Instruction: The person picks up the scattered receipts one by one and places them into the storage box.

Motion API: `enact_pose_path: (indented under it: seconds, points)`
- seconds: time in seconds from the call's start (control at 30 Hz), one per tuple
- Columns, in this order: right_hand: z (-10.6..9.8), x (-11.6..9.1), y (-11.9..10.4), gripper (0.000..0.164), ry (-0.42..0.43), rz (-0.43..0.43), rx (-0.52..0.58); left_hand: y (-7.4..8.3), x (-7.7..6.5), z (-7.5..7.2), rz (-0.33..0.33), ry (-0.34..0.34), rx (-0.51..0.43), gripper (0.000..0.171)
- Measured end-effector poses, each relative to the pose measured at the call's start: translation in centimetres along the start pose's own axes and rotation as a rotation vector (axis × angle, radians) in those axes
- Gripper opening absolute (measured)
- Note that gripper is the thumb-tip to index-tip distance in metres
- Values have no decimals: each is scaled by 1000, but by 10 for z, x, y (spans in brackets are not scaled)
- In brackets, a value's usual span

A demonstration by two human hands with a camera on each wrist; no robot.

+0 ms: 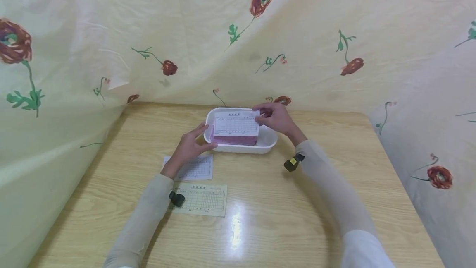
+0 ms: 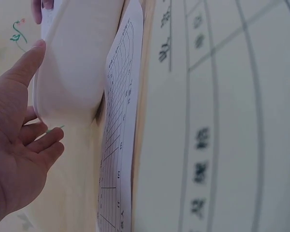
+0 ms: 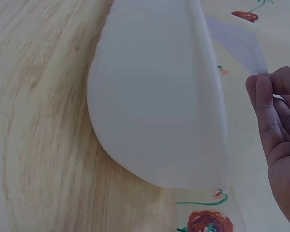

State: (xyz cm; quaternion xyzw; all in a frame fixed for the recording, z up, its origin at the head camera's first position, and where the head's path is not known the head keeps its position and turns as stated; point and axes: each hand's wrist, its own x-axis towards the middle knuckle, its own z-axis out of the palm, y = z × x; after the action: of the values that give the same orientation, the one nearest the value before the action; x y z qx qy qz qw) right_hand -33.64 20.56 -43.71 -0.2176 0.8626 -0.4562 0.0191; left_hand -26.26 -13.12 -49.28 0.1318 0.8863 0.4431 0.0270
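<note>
A white plastic basin [image 1: 241, 149] stands near the back of the table. My right hand [image 1: 275, 117] pinches the right edge of a printed paper slip [image 1: 235, 124] between thumb and fingers, over the basin. The slip's pale corner [image 3: 244, 43] shows past the fingertips in the right wrist view. Beneath the slip, pinkish-purple paper [image 1: 235, 140] lies in the basin, mostly covered. My left hand [image 1: 189, 146] spans the basin's left end, its thumb at the near rim and its fingers loosely bent by the far side. The left wrist view shows the thumb tip at the basin's rim [image 2: 48, 36].
On the table, left of centre, lie a white printed slip [image 1: 198, 169] and, nearer me, a cream printed slip [image 1: 204, 199]. My left forearm crosses over their left parts. A flower-patterned cloth [image 1: 208, 32] hangs behind the wood-grain table [image 1: 290, 202] and along its sides.
</note>
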Motion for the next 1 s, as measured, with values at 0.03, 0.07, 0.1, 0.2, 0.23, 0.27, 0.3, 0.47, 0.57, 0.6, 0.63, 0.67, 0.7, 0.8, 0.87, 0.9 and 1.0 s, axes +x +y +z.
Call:
enact_pose_path:
  seconds: [0.03,0.07,0.1,0.2,0.23,0.27,0.3,0.47,0.57,0.6,0.63,0.67,0.7,0.8,0.87,0.9,1.0]
  points:
    - [2,2,1,33,-6,-1,-5,0,0,0,1,0,0,92]
    - [3,3,2,33,-13,-1,-12,0,0,0,2,0,-1,92]
    - [5,4,2,33,-19,-1,-19,0,0,0,3,-1,-3,92]
    - [8,8,6,32,-21,4,-40,0,0,0,10,-2,-8,92]
    - [9,9,6,32,-21,8,-38,-1,0,0,11,0,-9,92]
    - [9,10,7,32,-20,13,-36,-1,0,0,12,0,-9,92]
    - [10,10,8,32,-21,17,-31,-1,0,0,13,0,-9,92]
    - [13,11,10,32,-51,48,-24,-1,1,0,18,2,-10,92]
    - [15,12,11,33,-65,60,-45,0,1,0,20,4,-12,92]
    - [15,12,11,33,-67,60,-57,0,1,0,20,4,-12,92]
    - [16,12,12,33,-69,58,-67,0,1,0,21,5,-11,92]
    - [17,13,12,33,-70,53,-75,0,1,0,22,5,-12,92]
    - [17,13,12,33,-71,46,-81,0,1,0,20,7,-14,92]
    - [18,13,13,32,-77,26,-102,0,2,1,12,3,-8,92]
    - [18,13,14,33,-81,15,-110,-1,2,1,4,1,-6,93]
    - [18,13,14,34,-83,10,-111,-1,2,1,0,1,-5,92]
    - [17,12,15,35,-86,5,-114,-1,2,2,-5,1,-3,92]
